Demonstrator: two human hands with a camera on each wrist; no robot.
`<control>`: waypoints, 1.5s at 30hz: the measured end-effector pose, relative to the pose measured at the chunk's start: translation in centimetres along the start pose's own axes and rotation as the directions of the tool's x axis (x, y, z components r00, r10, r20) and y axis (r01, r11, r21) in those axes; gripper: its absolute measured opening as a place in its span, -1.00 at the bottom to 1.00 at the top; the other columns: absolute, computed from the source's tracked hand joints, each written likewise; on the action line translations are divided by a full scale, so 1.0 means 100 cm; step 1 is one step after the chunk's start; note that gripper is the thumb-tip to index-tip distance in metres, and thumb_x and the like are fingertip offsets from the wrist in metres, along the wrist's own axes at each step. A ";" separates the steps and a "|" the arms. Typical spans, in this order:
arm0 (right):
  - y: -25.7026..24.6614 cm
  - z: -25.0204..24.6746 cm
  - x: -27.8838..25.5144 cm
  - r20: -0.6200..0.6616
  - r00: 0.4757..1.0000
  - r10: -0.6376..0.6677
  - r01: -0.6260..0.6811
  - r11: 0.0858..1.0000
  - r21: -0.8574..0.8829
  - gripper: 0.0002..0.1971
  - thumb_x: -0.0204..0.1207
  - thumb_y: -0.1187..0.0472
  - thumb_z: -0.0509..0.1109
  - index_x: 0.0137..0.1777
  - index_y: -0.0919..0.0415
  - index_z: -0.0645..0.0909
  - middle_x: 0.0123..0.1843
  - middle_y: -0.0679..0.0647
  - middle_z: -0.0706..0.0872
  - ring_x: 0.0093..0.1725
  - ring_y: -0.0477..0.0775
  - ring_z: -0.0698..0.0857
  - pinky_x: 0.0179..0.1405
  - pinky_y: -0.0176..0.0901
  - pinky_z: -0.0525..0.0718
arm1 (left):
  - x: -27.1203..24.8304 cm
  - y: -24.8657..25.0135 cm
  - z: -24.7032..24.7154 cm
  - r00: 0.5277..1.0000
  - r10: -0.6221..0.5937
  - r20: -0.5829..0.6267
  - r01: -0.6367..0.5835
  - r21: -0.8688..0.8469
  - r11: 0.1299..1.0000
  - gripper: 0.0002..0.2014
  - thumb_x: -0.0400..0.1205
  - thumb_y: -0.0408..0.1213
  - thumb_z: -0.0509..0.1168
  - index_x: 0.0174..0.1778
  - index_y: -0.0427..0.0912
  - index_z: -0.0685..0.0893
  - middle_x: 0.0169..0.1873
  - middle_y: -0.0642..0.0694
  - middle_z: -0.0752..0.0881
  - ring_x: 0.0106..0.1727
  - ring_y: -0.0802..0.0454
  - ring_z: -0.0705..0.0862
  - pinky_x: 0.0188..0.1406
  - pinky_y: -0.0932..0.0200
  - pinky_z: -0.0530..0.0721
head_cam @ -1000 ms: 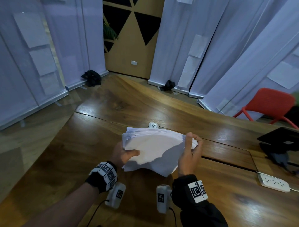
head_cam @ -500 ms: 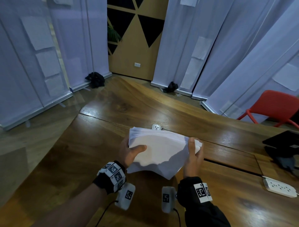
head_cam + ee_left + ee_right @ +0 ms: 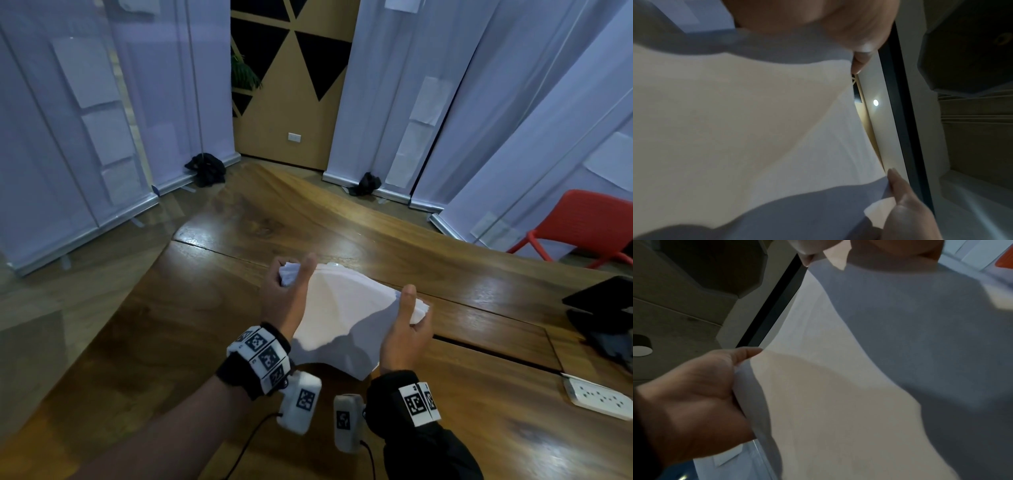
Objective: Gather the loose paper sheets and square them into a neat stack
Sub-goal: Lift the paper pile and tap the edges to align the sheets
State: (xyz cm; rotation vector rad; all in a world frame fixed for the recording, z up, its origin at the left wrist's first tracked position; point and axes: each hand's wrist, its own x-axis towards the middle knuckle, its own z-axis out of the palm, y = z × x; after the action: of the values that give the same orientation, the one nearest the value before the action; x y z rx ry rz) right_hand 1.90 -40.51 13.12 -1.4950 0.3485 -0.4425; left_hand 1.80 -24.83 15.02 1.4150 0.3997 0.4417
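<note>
Fingers of both hands grasp the paper stack (image 3: 342, 308) by opposite far corners, left hand (image 3: 284, 301) and right hand (image 3: 406, 334) lifting it above the tabletop (image 3: 205, 325). Held so, its near edge droops between the wrists, probably ready to be tapped square. Beyond the fingers stand white curtains (image 3: 445, 102).

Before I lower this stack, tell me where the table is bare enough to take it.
Bare wood lies left of the left hand, out to the table's left edge, and beyond the paper stack on the far slab. The near patch between stack and wrists is tight. The right side is crowded: the white power strip and the black device sit beyond the right hand.
</note>
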 end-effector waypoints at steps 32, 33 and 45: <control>-0.002 -0.004 0.016 0.032 0.997 -0.077 0.077 0.997 0.014 -0.56 0.29 -0.46 0.28 -0.32 -0.08 0.45 -0.41 -0.04 0.43 -0.38 -0.10 0.42 -0.34 -0.17 0.38 | 0.010 -0.011 -0.017 0.959 0.103 0.263 -0.069 -0.134 0.989 -0.33 0.30 0.29 0.39 0.13 -0.12 0.47 -0.23 -0.02 0.64 -0.32 0.04 0.68 -0.43 0.16 0.67; -0.003 -0.006 0.017 0.054 0.995 -0.081 0.080 0.997 0.010 -0.48 0.20 -0.56 0.24 -0.29 -0.09 0.45 -0.35 -0.06 0.45 -0.30 -0.09 0.45 -0.28 -0.18 0.41 | 0.012 -0.015 -0.022 0.943 0.091 0.321 -0.054 -0.124 0.991 -0.25 0.25 0.27 0.43 0.21 -0.12 0.42 -0.15 -0.04 0.66 -0.30 0.08 0.73 -0.44 0.22 0.71; 0.037 -0.038 0.027 0.401 0.892 0.209 -0.153 0.974 -0.167 -0.54 0.25 0.41 0.57 0.08 -0.01 0.58 0.09 0.16 0.75 0.18 0.25 0.71 0.24 0.21 0.66 | 0.013 -0.042 -0.028 0.893 -0.252 0.373 0.187 0.202 0.961 -0.56 0.17 -0.34 0.43 0.00 -0.11 0.67 -0.14 -0.11 0.76 -0.01 -0.18 0.73 -0.16 0.05 0.71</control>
State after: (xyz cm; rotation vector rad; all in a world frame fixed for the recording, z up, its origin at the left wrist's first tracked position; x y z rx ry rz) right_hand 2.70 -45.04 9.41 -1.6228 0.1762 0.0570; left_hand 1.75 -22.22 10.55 1.5524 0.2634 -0.0703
